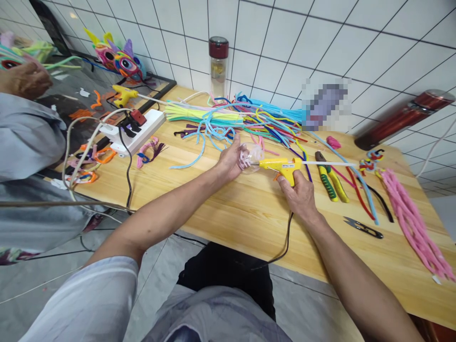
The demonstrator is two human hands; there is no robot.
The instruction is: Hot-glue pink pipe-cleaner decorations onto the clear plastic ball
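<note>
Glue gun (281, 166), yellow, in my R hand (299, 194), fingers wrapped round the handle, trigger finger mostly hidden. L hand (231, 159) has a clear plastic piece (254, 153) pinched, exact shape hard to make out; it's above the table (221, 209), just in front of the pipe cleaners (210, 114). Nozzle's right by it, can't tell if touching. Pliers (325, 172) & snips (366, 229) lie to R. Pixelated patch at back hides sth. Co-worker (28, 114) on L, cut off by frame edge.

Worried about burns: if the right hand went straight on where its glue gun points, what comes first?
The clear plastic piece in the left hand; depth is unclear, so the glue gun may already touch it.
</note>
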